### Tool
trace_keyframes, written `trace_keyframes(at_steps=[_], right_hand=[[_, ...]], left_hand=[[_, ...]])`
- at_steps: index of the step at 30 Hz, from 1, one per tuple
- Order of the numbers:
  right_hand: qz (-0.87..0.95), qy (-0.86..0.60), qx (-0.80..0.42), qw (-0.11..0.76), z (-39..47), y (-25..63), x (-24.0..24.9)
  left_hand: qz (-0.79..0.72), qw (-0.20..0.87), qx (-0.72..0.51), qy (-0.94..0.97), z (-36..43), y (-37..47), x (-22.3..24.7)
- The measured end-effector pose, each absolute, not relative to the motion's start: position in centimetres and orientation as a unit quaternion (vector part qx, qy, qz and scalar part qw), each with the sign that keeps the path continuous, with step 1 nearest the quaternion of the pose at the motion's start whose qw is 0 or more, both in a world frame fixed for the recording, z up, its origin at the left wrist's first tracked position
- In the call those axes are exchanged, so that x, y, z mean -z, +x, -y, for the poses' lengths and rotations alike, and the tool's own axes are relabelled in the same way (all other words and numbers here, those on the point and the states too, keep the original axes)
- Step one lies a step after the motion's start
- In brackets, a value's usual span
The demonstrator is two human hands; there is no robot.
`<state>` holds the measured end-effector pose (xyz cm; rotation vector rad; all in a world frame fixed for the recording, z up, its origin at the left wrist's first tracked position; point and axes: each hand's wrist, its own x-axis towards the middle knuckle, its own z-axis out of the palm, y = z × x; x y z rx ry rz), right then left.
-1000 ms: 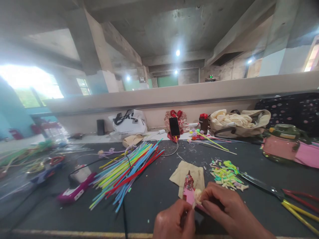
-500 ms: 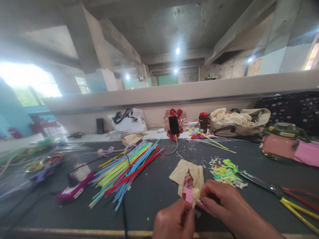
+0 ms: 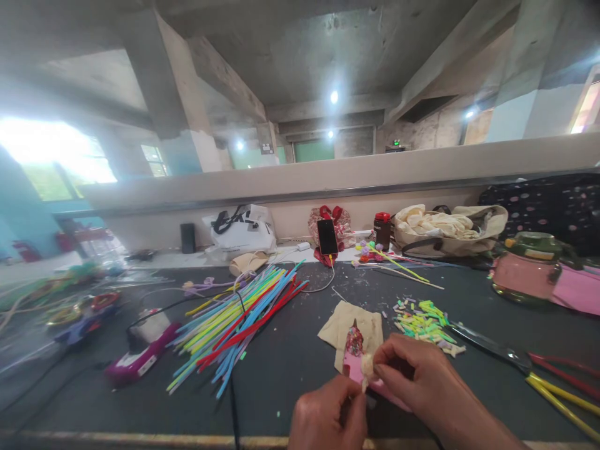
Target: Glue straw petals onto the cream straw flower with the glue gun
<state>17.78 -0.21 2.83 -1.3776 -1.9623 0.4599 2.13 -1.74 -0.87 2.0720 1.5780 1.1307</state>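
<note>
My right hand (image 3: 417, 381) has thumb and forefinger pressed together on a small cream-coloured puff (image 3: 367, 365), pinching it at the near end of a pink tool (image 3: 356, 365) whose tip is crusted with red and dark specks. My left hand (image 3: 328, 415) is curled just below, its fingertips meeting the same spot from the other side, though I cannot tell exactly what they grip since the fingers hide it. The pink tool lies partly over a tan cloth (image 3: 344, 325) spread on the dark table (image 3: 281, 375). Just right of the cloth sits a pile of short cut pieces (image 3: 424, 322) in yellow, green and white, and beyond that a pair of scissors (image 3: 497, 350) with red and yellow handles. To the left is a fan of long coloured sticks (image 3: 239, 322) in blue, yellow, green and red, with a purple glue gun (image 3: 140, 359) further left, its black cord trailing across the table. At the far edge a phone (image 3: 327, 237) leans upright against a red bag, near a dark jar with a red lid (image 3: 382, 230).
</note>
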Motion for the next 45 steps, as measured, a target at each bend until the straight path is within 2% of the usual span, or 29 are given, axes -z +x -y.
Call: trace_keyframes(at_steps=[4, 8, 10, 13, 18, 29, 39, 45], right_hand=[[0.738, -0.512, -0.199, 0.393, 0.4, 18.2, -2.7], [0.721, -0.489, -0.177, 0.457, 0.6, 18.7, -3.0], [0.758, -0.441, -0.158, 0.455, 0.6, 18.9, -3.4], [0.825, -0.361, -0.163, 0.404, 0.4, 18.9, -4.2], [0.863, -0.306, -0.230, 0.331, -0.3, 18.5, -5.2], [0.867, -0.274, -0.274, 0.314, -1.3, 18.3, -3.9], [0.850, -0.273, -0.299, 0.338, -1.4, 18.6, -3.7], [0.752, -0.274, -0.435, 0.413, -2.0, 20.3, -3.3]], left_hand=[[-0.586, 0.284, -0.391, 0.651, 1.2, 2.0, 0.5], [-0.557, 0.503, -0.388, 0.536, 0.6, 1.7, 0.3], [-0.522, 0.587, -0.373, 0.494, 0.5, 1.4, 0.2], [-0.476, 0.653, -0.359, 0.467, 0.3, 0.9, 0.0], [-0.434, 0.694, -0.335, 0.466, 0.2, 0.6, -0.2], [-0.396, 0.742, -0.297, 0.452, 0.0, 0.4, -0.3], [-0.395, 0.738, -0.344, 0.426, 0.7, 0.4, -0.1], [-0.365, 0.753, -0.358, 0.414, 0.0, -0.9, 1.0]])
